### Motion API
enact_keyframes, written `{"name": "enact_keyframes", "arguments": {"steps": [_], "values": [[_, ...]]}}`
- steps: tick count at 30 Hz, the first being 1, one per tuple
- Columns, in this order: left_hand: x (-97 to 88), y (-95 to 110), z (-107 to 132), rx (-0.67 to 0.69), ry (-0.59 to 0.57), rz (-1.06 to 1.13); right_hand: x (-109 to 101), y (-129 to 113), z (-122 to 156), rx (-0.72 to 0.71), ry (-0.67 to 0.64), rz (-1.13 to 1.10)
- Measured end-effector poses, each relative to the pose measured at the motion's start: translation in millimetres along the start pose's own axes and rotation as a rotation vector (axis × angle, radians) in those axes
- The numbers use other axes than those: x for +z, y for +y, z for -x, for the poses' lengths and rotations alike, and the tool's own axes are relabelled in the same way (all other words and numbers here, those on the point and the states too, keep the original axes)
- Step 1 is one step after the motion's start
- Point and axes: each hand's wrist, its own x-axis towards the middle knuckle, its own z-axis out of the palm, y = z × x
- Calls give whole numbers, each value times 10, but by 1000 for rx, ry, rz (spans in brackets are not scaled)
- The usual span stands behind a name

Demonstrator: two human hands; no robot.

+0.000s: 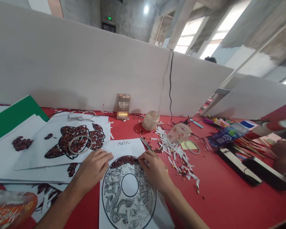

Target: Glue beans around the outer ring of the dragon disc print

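Note:
A white sheet (162, 216) lies before me, printed with a round black-line drawing of dragons and a phoenix. Dark red beans (124, 161) form a curved band along the top of its ring. My left hand (95, 165) rests on the sheet's upper left edge, fingers stretched out, holding nothing. At the right end of the bean band, the fingers of my right hand (154, 168) are pinched together; whatever is between them is hidden. A thin metal tool (146, 144), perhaps scissors or tweezers, lies partly under the right hand.
Left are sheets with bean pictures (78, 140), a tape ring (80, 144), a green board (16, 117) and an orange-labelled bottle (11, 208). Two jars (150, 121), paper shreds (171, 146) and loose beans lie ahead. Right: a blue-labelled bottle (228, 133), black-and-white objects (238, 165), a blurred person's hand (284, 149).

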Motion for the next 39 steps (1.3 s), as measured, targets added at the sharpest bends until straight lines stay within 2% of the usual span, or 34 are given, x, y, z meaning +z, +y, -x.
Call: {"name": "enact_keyframes", "arguments": {"steps": [5, 9, 15, 18, 22, 26, 29, 32, 34, 35, 37, 39], "values": [[-2, -5, 1, -8, -25, 5, 10, -16, -20, -7, -4, 32], [10, -9, 4, -2, -21, 6, 6, 15, 55, -102, 35, 72], [12, -9, 4, -9, -24, 4, 32, 126, 331, -334, 87, 488], [6, -8, 0, -3, -15, 6, 49, 139, 364, -379, 66, 556], [8, -14, 2, -3, -24, 10, 35, 59, 268, -408, 24, 580], [17, -18, 8, -19, -26, 4, -36, -37, 163, -391, -68, 534], [21, -14, 11, -27, -18, 5, -119, 24, 108, -355, -73, 359], [21, -9, 9, -23, -15, 10, -235, 240, -12, -251, 88, 155], [21, -8, 7, -21, -13, 14, -323, 405, -153, -157, 203, 120], [21, -9, 6, -22, -12, 17, -366, 471, -235, -117, 212, 140], [25, -12, 5, -26, -9, 19, -438, 550, -395, -70, 131, 224], [29, -15, 6, -24, -8, 16, -484, 555, -527, -46, -13, 351]]}}
